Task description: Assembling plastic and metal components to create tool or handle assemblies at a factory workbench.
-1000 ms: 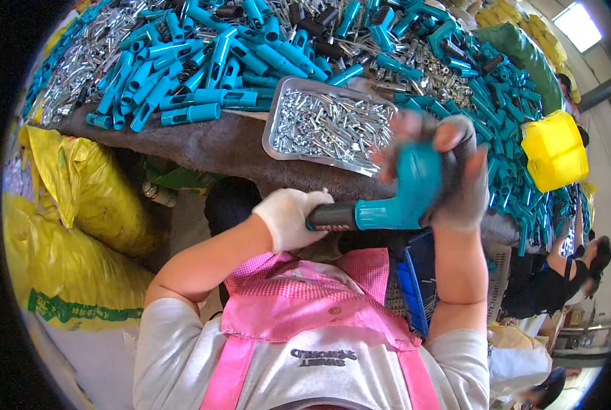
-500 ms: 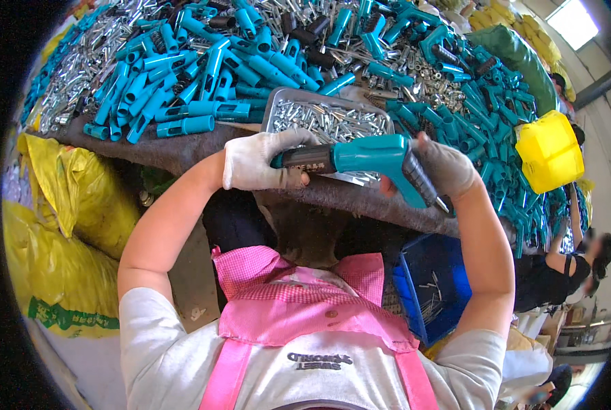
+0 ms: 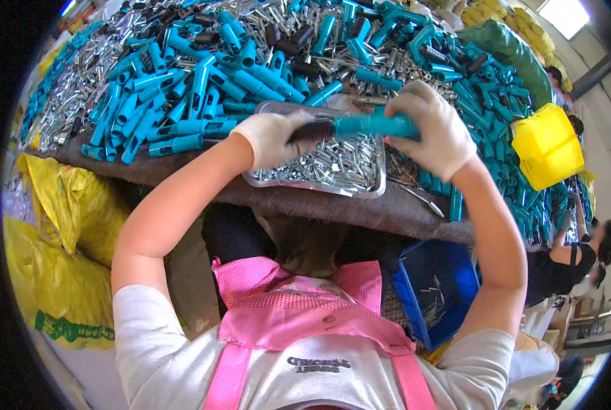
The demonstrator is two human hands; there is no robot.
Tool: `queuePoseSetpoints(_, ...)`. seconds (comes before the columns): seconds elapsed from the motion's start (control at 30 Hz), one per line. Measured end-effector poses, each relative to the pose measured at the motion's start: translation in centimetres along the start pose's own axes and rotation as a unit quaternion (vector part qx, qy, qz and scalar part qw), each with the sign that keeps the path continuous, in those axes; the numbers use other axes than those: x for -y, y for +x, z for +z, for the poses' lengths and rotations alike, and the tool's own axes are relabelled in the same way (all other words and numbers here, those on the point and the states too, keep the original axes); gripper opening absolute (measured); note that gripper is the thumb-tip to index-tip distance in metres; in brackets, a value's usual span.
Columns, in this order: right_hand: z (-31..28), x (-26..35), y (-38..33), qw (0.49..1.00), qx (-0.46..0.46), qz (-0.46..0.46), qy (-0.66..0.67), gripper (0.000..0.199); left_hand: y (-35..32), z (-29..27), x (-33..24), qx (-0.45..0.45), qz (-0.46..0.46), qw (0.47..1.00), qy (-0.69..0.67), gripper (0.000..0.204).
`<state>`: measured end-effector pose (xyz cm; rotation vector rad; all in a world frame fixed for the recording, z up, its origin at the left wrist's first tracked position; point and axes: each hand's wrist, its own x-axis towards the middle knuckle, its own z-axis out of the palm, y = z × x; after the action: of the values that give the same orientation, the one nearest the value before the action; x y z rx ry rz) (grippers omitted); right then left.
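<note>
Over the tray I hold a teal pistol-grip tool housing (image 3: 370,124) with a black sleeve (image 3: 314,130) at its left end; both are smeared by motion. My left hand (image 3: 268,140), in a white glove, is closed round the black sleeve. Gloved too, my right hand (image 3: 439,130) grips the teal body at its right end, and the fingers hide the handle. Beneath them lies a metal tray (image 3: 382,171) of small silver pins and screws (image 3: 343,164). A thin metal rod (image 3: 425,202) rests near the table's front edge, right of the tray.
Teal housings (image 3: 175,130) and loose metal parts (image 3: 80,89) heap across the table. A yellow plastic container (image 3: 548,147) stands at the right. Below the table edge sits a blue bin (image 3: 406,294) with a few rods; yellow sacks (image 3: 73,287) lie left. Another person (image 3: 558,273) is at far right.
The tool housing has risen away from me, over the tray, with both hands. Its handle no longer points down toward me. The thin rod by the table edge now shows.
</note>
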<state>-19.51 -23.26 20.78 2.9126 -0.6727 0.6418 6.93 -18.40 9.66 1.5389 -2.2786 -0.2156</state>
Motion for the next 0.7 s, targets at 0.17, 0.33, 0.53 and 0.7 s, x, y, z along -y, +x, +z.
queuePoseSetpoints(0.17,3.6,1.2,-2.4,0.98,-0.186,0.063,0.031,0.035,0.4,-1.0,2.9,-0.044,-0.034,0.957,-0.283,0.039)
queuePoseSetpoints(0.33,7.2,-4.1,-3.8,0.833,0.059,0.326,0.444,0.062,2.1,-0.8,1.0,0.062,-0.059,0.972,-0.22,0.056)
queuePoseSetpoints(0.53,7.1,-4.3,-3.6,0.977,-0.154,0.096,0.111,0.048,1.8,0.2,1.9,0.086,0.093,0.987,-0.096,0.069)
queuePoseSetpoints(0.7,9.0,-7.5,-4.5,0.736,0.06,0.21,0.64,0.034,2.0,-0.5,-0.1,0.031,0.118,0.992,0.026,0.056)
